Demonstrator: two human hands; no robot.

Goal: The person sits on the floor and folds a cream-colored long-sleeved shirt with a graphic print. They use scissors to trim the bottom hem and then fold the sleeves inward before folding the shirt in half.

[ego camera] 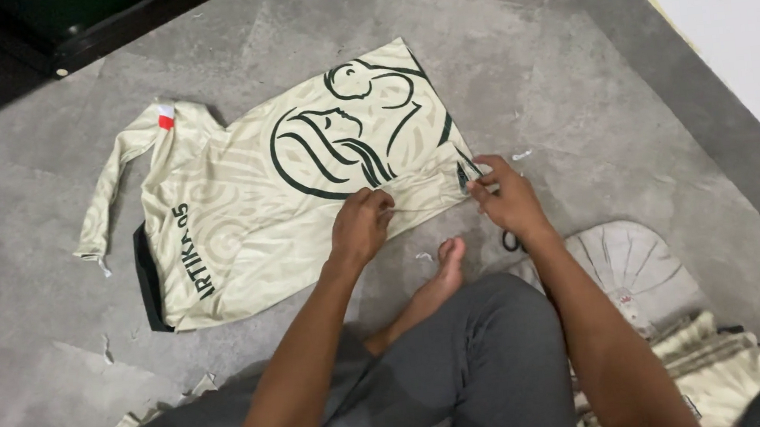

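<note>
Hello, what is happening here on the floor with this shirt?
A person sits on the grey floor with a cream long-sleeved jersey spread flat in front of them. Both hands pinch its near edge: the left hand near the middle of the edge, the right hand at the corner. A bare foot rests just below the jersey. More cream fabric lies in a pile at the person's right side.
</note>
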